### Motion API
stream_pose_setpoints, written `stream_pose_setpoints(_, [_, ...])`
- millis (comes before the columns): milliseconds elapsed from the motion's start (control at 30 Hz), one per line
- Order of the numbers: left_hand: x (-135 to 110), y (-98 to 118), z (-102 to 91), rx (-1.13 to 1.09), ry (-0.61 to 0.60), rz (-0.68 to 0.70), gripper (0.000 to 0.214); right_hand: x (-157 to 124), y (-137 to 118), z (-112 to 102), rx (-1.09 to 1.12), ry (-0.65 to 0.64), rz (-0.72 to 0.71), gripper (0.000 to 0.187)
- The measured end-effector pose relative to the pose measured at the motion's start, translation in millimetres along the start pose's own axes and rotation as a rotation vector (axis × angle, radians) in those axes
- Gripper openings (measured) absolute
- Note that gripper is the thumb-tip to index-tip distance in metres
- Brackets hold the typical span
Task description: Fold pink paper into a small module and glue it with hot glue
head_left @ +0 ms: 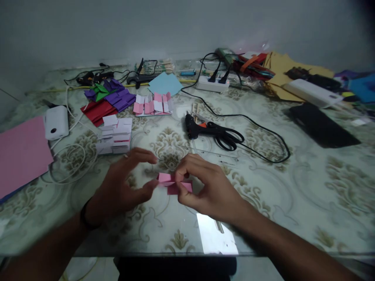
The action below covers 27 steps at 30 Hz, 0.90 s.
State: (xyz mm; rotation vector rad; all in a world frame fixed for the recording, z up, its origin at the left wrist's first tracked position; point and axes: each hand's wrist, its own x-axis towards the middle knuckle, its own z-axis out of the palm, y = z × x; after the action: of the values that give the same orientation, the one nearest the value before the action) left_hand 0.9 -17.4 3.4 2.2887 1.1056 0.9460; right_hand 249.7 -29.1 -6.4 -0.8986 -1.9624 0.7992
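Observation:
A small folded piece of pink paper is in front of me, just above the patterned tabletop. My right hand pinches it near its middle between thumb and forefinger. At the paper's left end is my left hand, its thumb and fingers spread apart in a C shape; the thumb tip is close to the paper, and I cannot tell whether they touch. Beyond my hands lie a folded white paper piece and a pink-and-white folded piece.
A black glue gun with a coiled cord lies beyond my right hand, near a white power strip. Pink sheets and a white device with loose cable lie left. A dark flat object lies right.

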Motion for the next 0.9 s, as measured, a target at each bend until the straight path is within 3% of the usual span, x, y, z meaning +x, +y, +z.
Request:
stream_pose_setpoints(100, [-3.8,0.0,9.2,-0.028,-0.154,-0.014,0.02,-1.2,1.1,5.6,0.0,-0.013,-0.027,0.016])
stream_pose_setpoints(200, [-6.9,1.1,17.2,-0.044,-0.205,0.036,0.008,-3.1,2.7,9.7,0.005,-0.027,-0.031,0.015])
stream_pose_setpoints(433, [-7.8,5.1,19.3,-0.081,-0.165,0.143,0.011,-5.3,2.8,11.7,0.033,-0.038,-0.025,0.015])
stream_pose_setpoints(900, [-7.7,12.9,18.2,-0.134,-0.168,0.049,0.018,-1.9,-0.6,9.6,0.16,-0.089,0.056,0.019])
